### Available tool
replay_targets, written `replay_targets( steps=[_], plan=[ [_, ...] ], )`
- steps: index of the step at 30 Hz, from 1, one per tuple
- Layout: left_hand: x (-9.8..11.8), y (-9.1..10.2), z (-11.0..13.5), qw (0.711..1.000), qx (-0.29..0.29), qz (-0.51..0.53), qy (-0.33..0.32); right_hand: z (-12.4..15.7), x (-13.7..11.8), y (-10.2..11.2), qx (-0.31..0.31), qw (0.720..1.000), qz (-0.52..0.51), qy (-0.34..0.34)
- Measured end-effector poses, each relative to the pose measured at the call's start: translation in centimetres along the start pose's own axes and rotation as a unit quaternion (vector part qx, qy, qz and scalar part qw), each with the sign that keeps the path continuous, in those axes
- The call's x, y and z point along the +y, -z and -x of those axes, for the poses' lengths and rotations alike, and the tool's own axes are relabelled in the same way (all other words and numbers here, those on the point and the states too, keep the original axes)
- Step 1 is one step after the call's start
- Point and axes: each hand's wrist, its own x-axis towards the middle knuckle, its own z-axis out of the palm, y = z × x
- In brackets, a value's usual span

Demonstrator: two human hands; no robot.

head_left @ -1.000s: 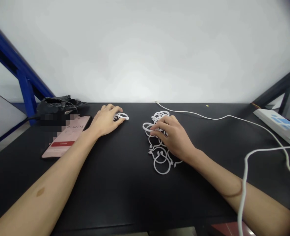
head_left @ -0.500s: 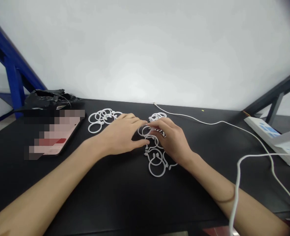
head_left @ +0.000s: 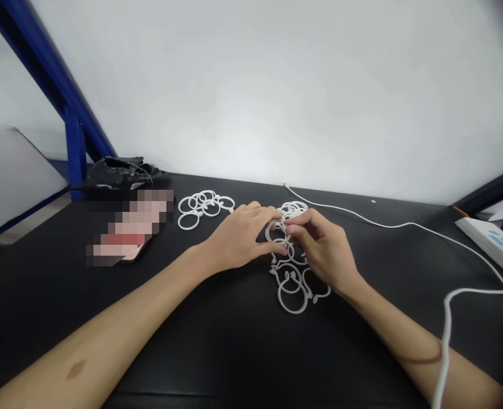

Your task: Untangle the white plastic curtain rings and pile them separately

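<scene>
White plastic rings with small clasp-like ends, resembling curtain rings, lie in a loose pile (head_left: 292, 298) on the black table (head_left: 234, 358). My right hand (head_left: 325, 247) is closed over the pile, thumb and forefinger pinching a white ring (head_left: 269, 232). From the other side my left hand (head_left: 242, 236) reaches to the same ring, its thumb and forefinger apart around it. The left fingertips are close to the ring or touching it; I cannot tell which. Behind the fingers is a denser cluster of rings (head_left: 294, 208). A separate group of rings (head_left: 189, 220) lies beyond my left hand.
A phone (head_left: 140, 218), partly pixelated, lies at the left before a crumpled black plastic bag (head_left: 119, 170). A white cable (head_left: 387, 226) runs across the right side and over my right forearm. A white box (head_left: 494, 241) stands far right; a white wall (head_left: 251, 85) rises behind.
The view has turned slightly left, so everything sits further right. My right thumb and forefinger have closed into a tighter pinch at the ring. My left hand stays beside it.
</scene>
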Motion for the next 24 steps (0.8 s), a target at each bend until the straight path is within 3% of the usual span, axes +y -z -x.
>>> replay_targets(
  steps=[6,9,12,15,19,24],
  plan=[
    [-0.1,0.5,0.0,0.999,-0.022,0.037,0.010,0.0,0.0,0.0,0.007,0.999,-0.029,-0.035],
    [-1.4,2.6,-0.1,0.998,-0.055,-0.027,0.028,-0.1,0.3,-0.2,-0.002,0.999,0.019,-0.031],
    [-3.6,5.3,0.2,0.986,-0.033,-0.121,0.112,-0.3,0.7,-0.3,-0.006,0.994,0.109,0.002],
    [-5.4,7.1,0.8,0.966,-0.092,-0.165,0.176,-0.3,0.9,-0.4,-0.024,0.981,0.187,0.047],
    [-6.5,7.3,1.1,0.945,-0.157,-0.181,0.223,-0.1,1.1,-0.5,-0.054,0.961,0.261,0.075],
    [-7.1,6.9,1.0,0.947,-0.151,-0.174,0.223,-0.2,1.5,-0.1,-0.053,0.938,0.330,0.089]
  ],
)
